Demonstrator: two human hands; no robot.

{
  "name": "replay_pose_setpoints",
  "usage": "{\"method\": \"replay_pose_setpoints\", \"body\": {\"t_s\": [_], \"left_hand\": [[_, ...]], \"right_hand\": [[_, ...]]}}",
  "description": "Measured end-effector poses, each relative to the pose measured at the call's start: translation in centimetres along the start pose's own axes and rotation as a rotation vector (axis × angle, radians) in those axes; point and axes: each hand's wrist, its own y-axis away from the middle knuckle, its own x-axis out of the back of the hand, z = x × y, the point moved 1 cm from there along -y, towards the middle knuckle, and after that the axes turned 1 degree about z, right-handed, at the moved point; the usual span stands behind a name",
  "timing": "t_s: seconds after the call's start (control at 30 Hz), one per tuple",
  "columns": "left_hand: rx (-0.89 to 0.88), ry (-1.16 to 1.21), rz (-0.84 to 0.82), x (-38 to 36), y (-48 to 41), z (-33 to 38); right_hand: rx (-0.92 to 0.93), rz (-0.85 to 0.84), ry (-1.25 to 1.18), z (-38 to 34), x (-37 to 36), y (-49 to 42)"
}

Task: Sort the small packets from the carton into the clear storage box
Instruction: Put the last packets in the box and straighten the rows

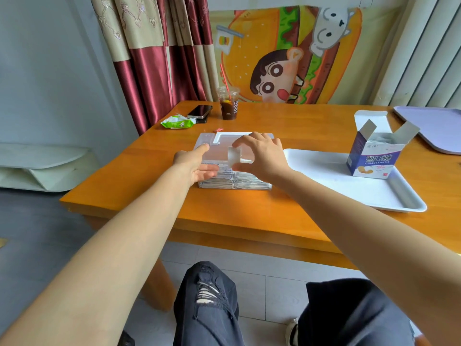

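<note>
A small pale packet (234, 157), blurred and only judged to be one, is pinched upright between the thumb and fingertips of the right hand (262, 156). The grip is closed on it directly above the clear storage box (217, 184). It is held edge-down, presumably so that it can be slipped in beside the stacked packets (249, 182) seen through the box's front wall.

The left hand (197, 166) is laid against the box's left side with fingers straight and nothing held, the forefinger reaching toward the far left corner. The box is probably being steadied so that it is not pushed across the counter (249, 216) as the packet is lowered.

Well to the right, the carton (374, 158) is stood upright on a white tray (336, 193) with its top flaps opened, convenient to the right hand for another pick. Something pale can be seen inside it, so the sorting is judged unfinished. The next move calls for a clean drop into a row without the neat stacks being disturbed.
</note>
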Motion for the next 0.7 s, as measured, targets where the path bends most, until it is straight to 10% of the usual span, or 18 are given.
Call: {"method": "replay_pose_setpoints", "body": {"t_s": [0.5,0.7], "left_hand": [[0.005,0.095,0.098,-1.1,-1.8,0.7],[-0.569,-0.777,0.422,-0.7,0.1,-0.1]], "right_hand": [[0.002,0.058,0.098,0.8,-1.8,-1.8],[-0.014,0.047,0.047,1.1,-2.0,-2.0]]}}
